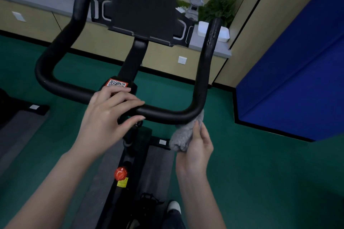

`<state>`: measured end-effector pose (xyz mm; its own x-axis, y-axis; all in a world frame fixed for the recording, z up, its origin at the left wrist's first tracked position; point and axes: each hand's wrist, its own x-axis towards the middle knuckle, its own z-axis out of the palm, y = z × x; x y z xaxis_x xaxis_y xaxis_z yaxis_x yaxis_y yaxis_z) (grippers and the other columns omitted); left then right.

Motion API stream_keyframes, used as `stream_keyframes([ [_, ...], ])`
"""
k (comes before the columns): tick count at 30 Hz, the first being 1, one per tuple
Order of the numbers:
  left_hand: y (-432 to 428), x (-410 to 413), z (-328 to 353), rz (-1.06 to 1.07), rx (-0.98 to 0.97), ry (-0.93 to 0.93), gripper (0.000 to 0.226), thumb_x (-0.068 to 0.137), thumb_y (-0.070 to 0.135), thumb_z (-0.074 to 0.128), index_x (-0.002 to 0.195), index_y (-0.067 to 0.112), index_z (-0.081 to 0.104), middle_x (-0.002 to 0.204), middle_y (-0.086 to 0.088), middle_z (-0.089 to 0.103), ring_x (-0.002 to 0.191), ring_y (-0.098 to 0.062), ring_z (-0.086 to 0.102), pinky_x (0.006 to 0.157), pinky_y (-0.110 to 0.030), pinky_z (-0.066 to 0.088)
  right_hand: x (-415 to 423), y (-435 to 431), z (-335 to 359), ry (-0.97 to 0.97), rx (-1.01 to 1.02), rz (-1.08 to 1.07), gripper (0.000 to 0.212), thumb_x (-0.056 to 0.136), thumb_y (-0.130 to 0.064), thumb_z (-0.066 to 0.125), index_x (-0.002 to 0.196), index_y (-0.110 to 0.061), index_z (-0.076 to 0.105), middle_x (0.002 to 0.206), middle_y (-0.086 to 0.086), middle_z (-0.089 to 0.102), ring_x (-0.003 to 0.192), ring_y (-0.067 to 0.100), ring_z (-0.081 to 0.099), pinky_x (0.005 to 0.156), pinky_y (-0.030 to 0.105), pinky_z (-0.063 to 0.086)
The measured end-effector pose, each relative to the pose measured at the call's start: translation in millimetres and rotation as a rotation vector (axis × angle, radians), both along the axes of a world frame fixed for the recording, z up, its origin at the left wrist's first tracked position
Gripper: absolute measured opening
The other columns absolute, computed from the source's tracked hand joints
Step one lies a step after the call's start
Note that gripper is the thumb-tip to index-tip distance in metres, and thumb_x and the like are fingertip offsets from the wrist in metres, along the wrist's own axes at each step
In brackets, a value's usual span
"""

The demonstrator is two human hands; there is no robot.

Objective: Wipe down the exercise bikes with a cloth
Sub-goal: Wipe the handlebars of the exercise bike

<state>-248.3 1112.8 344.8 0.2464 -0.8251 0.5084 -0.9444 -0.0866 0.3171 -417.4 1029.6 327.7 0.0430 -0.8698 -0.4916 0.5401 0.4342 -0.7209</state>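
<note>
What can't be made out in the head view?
All head view.
QR sticker: lower edge covered by the left hand; code too small.
Console: only its back shows; screen faces away.
Grey cloth in the right hand: contact with the handlebar hidden under the bar.
Yellow label: text too small.

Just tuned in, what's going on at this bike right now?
A person is wiping the handlebar. The right hand holds a grey cloth against the bar's lower right bend. The left hand lies over the middle of the bar, fingers fairly straight, just below the QR sticker. Nothing touches the console above.
</note>
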Motion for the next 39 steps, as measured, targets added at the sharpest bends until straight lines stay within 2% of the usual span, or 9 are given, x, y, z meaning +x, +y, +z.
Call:
stream_keyframes([
  [7,0.0,-1.6,3.3,0.010,0.025,0.021,0.037,0.082,0.049,0.057,0.105,0.023,0.071,0.104,0.013,0.065,0.116,-0.017,0.049,0.094,-0.027,0.026,-1.0,8.0,-5.3,0.030,-0.058,0.159,0.019,0.096,-0.006,0.050,0.096,-0.005,0.070,0.090,0.008,0.071,0.087,0.022,0.065,0.085,0.037,0.051],
  [10,0.0,-5.2,8.9,0.010,0.050,0.042,0.045,0.078,0.054,0.057,0.105,0.021,0.071,0.103,0.012,0.065,0.115,-0.019,0.049,0.094,-0.029,0.027,-7.5,12.4,-3.0,0.018,-0.068,0.292,0.019,0.094,-0.004,0.051,0.091,-0.004,0.070,0.083,0.007,0.071,0.077,0.017,0.067,0.070,0.026,0.054],
  [13,-4.3,-18.7,15.8,0.023,0.059,0.006,0.053,0.079,0.059,0.056,0.110,0.018,0.070,0.104,0.007,0.065,0.112,-0.023,0.052,0.096,-0.033,0.029,-14.3,-7.3,1.2,0.001,-0.040,0.201,0.018,0.095,-0.002,0.049,0.091,-0.004,0.067,0.075,0.006,0.067,0.063,0.012,0.063,0.058,0.021,0.051],
  [20,-39.1,-70.4,10.2,0.012,0.083,0.044,0.050,0.086,0.055,0.052,0.112,0.015,0.067,0.105,0.002,0.064,0.106,-0.021,0.057,0.100,-0.034,0.035,-20.8,-9.8,1.5,0.008,-0.053,0.372,0.017,0.093,0.001,0.051,0.087,-0.002,0.067,0.076,0.008,0.069,0.068,0.015,0.065,0.065,0.025,0.054],
  [24,-44.3,-75.2,1.3,0.044,0.042,0.094,0.043,0.085,0.054,0.055,0.104,0.018,0.069,0.097,0.007,0.064,0.094,-0.017,0.059,0.094,-0.032,0.036,-36.0,-33.9,3.8,0.129,-0.125,0.201,0.013,0.090,-0.002,0.058,0.100,0.003,0.064,0.089,0.011,0.070,0.084,0.023,0.066,0.086,0.041,0.052],
  [29,-46.1,-76.2,1.9,0.057,0.022,0.189,0.039,0.081,0.056,0.056,0.094,0.023,0.071,0.091,0.013,0.064,0.087,-0.012,0.059,0.090,-0.026,0.029,-37.9,-64.3,24.8,0.443,-0.639,0.096,0.017,0.087,-0.002,0.063,0.098,-0.013,0.069,0.095,0.000,0.071,0.093,0.015,0.067,0.085,0.030,0.055],
  [34,-46.8,-77.6,4.5,0.062,-0.004,0.241,0.039,0.078,0.056,0.059,0.090,0.022,0.072,0.089,0.013,0.066,0.085,-0.012,0.060,0.088,-0.026,0.030,-22.8,-100.6,45.7,0.859,-1.207,0.423,0.020,0.081,0.002,0.068,0.096,-0.011,0.072,0.097,0.000,0.063,0.095,0.016,0.063,0.087,0.024,0.050],
  [37,-47.9,-78.9,4.9,0.074,-0.004,0.258,0.035,0.075,0.054,0.065,0.089,0.022,0.072,0.087,0.013,0.066,0.083,-0.012,0.060,0.086,-0.027,0.031,-31.1,-106.7,52.4,0.941,-1.404,0.707,0.017,0.081,-0.001,0.069,0.096,-0.010,0.073,0.097,-0.002,0.065,0.098,0.016,0.062,0.089,0.036,0.050],
  [39,-47.9,-79.1,4.8,0.078,-0.008,0.271,0.033,0.074,0.052,0.067,0.088,0.022,0.072,0.087,0.014,0.066,0.083,-0.012,0.060,0.086,-0.025,0.030,-33.1,-118.0,62.4,0.969,-1.516,0.831,0.017,0.082,-0.002,0.069,0.096,-0.009,0.074,0.096,-0.008,0.065,0.097,0.015,0.061,0.088,0.028,0.049],
])
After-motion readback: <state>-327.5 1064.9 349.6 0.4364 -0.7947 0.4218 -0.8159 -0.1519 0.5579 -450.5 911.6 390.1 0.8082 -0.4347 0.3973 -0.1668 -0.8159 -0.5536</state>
